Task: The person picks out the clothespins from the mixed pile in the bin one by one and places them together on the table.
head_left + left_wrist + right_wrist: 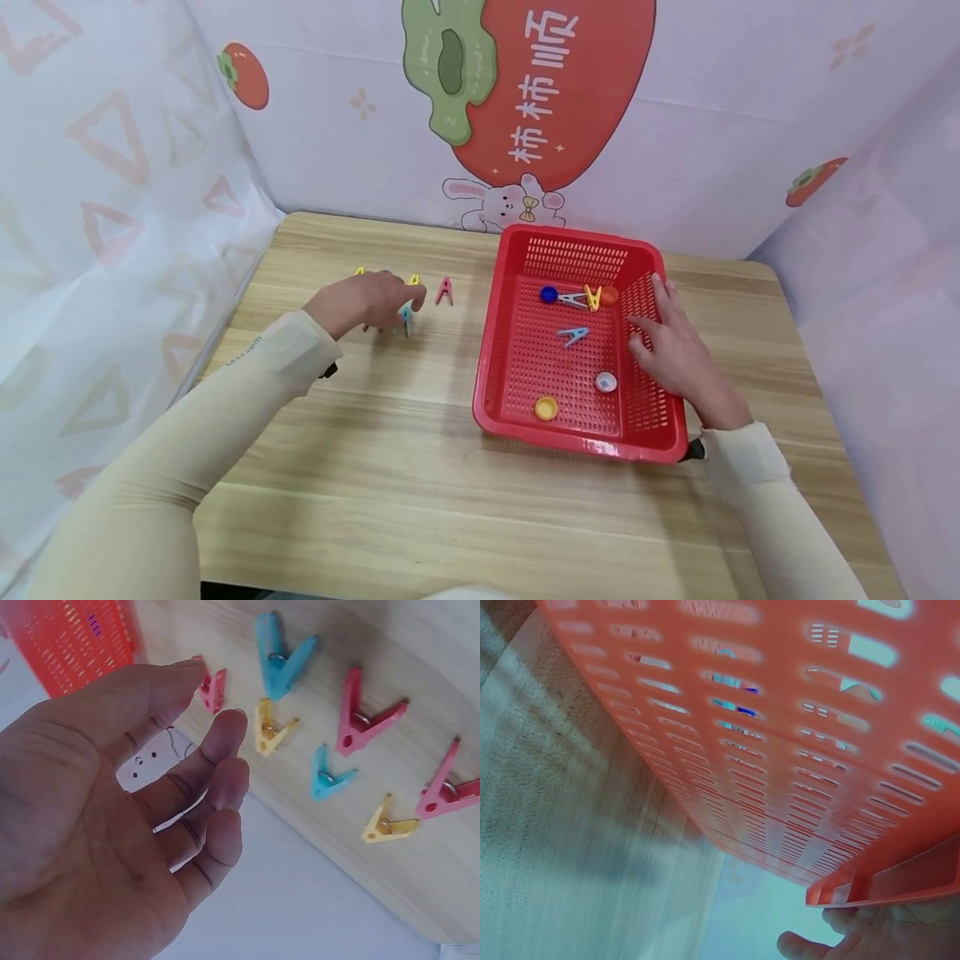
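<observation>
My left hand (369, 302) hovers over the left part of the table, fingers loosely bent and nothing between them. Beneath and around it lie several clothespins; the left wrist view shows a large blue clothespin (279, 664), a yellow clothespin (268, 731) and a pink clothespin (364, 716) just beyond the fingertips. One pink clothespin (445, 290) lies to the right of that hand. My right hand (675, 350) rests over the right rim of a red plastic basket (491, 350), its fingers spread and some reaching inside. The right wrist view has its fingers (840, 919) at the basket's edge.
In the basket lie a light blue clothespin (573, 335), a yellow clothespin (592, 297), a blue cap (549, 294), an orange cap (609, 295), a white cap (606, 382) and a yellow cap (546, 407). A printed cloth (337, 150) hangs behind the wooden table (420, 500).
</observation>
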`<state>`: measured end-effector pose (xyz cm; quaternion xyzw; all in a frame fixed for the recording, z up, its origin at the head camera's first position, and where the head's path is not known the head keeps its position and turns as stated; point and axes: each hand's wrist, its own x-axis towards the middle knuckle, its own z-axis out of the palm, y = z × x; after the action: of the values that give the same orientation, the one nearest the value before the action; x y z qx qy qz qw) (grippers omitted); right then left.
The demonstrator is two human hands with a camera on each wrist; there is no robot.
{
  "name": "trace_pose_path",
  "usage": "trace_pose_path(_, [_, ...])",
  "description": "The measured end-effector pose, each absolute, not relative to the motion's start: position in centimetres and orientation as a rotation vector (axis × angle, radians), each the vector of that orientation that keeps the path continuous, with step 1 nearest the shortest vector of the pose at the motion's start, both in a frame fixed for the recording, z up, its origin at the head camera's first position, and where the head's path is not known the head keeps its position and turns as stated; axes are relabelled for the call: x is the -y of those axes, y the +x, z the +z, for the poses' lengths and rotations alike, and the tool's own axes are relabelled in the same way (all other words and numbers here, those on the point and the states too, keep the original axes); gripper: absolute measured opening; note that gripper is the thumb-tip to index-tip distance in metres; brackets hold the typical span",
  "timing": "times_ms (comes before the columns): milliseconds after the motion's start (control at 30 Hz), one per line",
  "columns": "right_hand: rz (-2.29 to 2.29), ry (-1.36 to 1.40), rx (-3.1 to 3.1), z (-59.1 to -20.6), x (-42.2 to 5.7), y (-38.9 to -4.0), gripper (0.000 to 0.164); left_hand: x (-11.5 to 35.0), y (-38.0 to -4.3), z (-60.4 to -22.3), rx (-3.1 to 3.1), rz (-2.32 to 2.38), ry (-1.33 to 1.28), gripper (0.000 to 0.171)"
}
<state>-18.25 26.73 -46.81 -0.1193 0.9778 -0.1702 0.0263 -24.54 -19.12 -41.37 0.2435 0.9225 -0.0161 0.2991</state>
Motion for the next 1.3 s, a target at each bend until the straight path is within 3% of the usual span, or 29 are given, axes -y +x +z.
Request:
trace_pose_path(833, [-0.512,-0.343,-3.011,-46.6,-26.4,-18.2,0.054,9.7,-24.3,-35.1,-2.538,0.067,0.786,0.043])
trace_pose_path(1300, [-0.524,-0.348,-3.007,-46.6,-26.5,-18.1,0.055,3.7,-24.1,-35.1,-2.513,-0.108,0.956,0.052])
